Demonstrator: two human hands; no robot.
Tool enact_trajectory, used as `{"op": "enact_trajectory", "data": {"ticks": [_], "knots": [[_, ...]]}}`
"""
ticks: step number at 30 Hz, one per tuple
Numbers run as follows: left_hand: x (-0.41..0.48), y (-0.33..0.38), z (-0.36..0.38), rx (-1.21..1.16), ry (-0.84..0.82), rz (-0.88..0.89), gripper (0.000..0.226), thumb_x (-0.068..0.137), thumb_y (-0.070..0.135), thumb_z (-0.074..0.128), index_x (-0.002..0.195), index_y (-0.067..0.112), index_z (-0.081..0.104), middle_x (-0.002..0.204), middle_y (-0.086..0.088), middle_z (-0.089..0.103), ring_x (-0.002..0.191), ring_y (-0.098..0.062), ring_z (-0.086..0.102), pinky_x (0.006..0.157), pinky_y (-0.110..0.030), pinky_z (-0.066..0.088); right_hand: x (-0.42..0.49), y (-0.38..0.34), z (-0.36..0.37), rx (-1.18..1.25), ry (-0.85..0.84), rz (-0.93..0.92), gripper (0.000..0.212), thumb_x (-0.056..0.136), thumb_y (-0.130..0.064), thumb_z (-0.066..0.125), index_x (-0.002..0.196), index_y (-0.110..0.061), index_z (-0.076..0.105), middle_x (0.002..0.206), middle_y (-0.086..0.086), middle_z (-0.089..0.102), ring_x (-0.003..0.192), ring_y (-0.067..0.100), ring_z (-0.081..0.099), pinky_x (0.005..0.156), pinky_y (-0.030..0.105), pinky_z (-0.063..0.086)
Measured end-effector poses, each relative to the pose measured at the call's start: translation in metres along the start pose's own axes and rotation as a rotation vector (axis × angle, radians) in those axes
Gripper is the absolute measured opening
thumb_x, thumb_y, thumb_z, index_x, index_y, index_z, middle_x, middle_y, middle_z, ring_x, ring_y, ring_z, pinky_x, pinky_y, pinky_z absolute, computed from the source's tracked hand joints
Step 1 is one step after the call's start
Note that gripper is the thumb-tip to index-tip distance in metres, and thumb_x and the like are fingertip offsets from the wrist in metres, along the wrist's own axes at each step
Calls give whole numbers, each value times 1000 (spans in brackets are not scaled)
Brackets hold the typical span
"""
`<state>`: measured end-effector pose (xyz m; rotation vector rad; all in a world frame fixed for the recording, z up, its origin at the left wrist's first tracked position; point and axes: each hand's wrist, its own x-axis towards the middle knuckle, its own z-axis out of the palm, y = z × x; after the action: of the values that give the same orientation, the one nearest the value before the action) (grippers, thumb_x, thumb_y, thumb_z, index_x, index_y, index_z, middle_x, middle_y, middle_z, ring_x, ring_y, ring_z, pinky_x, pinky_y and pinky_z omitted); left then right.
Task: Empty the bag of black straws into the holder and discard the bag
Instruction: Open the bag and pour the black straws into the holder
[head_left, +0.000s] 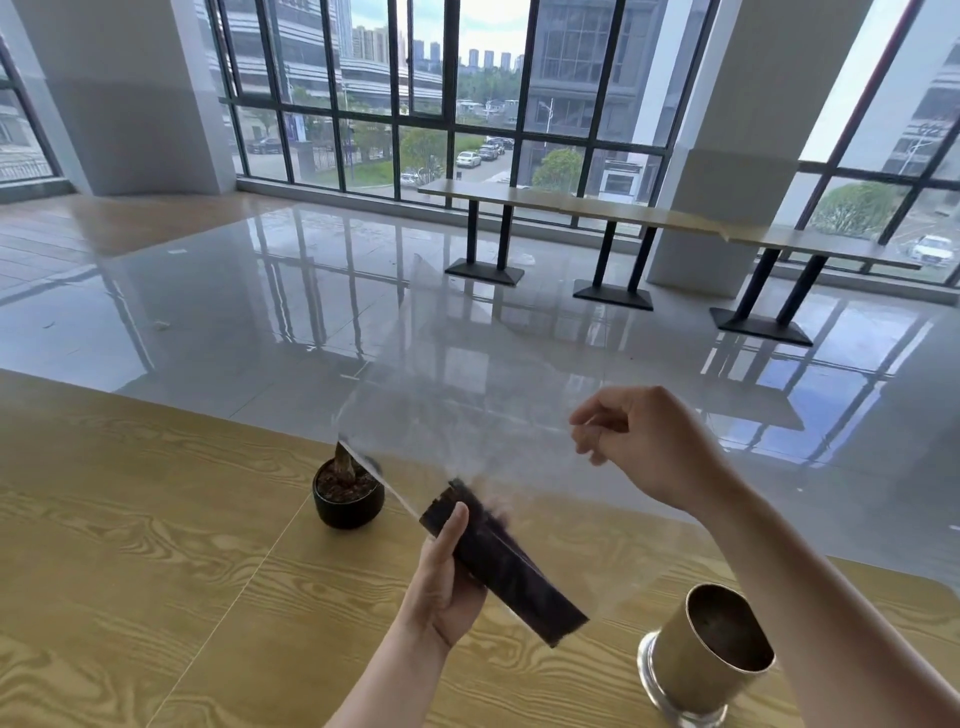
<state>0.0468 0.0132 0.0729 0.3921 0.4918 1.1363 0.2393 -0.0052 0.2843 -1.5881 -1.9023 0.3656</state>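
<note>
My left hand (447, 587) grips a bundle of black straws (504, 564) inside a clear plastic bag (441, 410). The bundle slants from upper left to lower right above the wooden table (156, 571). The bag's empty upper part stretches up and away from the straws. My right hand (639, 441) is raised to the right with fingers curled, pinching the bag's transparent edge. The gold cylindrical holder (711, 654) stands on the table at the lower right, under my right forearm, and its inside looks empty.
A small black pot (347, 496) with a plant stump sits on the table just left of the straws. Beyond the table edge lies a glossy tiled floor, with long bench tables (623, 210) along the windows.
</note>
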Motion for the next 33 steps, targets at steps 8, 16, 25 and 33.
{"op": "enact_trajectory", "data": {"ticks": [8,16,25,33], "knots": [[9,10,1,-8,5,35,25,73,21,85,88,15,66,87,-6,64,80,-20,61,77,-36,49,-10,24,-6,-166,195,-26,67,80,-68,59,130,-24,59,94,-13,72,81,-1,66,68,16,46],[12,24,9,-115,23,110,11,86,17,68,77,23,71,79,1,67,74,-16,65,80,-35,49,-66,61,60,461,248,283,124,52,-96,54,150,-22,32,124,-8,59,110,5,60,80,20,52],[17,10,23,-180,-104,74,29,72,16,85,95,18,67,95,-3,69,95,-22,69,89,-36,56,-84,69,82,835,398,378,25,81,-31,67,85,-8,76,87,9,78,88,24,74,83,34,56],[27,-40,73,-242,-125,-68,51,54,10,93,94,19,62,90,-1,68,91,-21,71,97,-38,48,-115,97,40,824,661,446,22,81,-37,70,81,-17,78,84,8,79,83,26,76,80,40,57]]}}
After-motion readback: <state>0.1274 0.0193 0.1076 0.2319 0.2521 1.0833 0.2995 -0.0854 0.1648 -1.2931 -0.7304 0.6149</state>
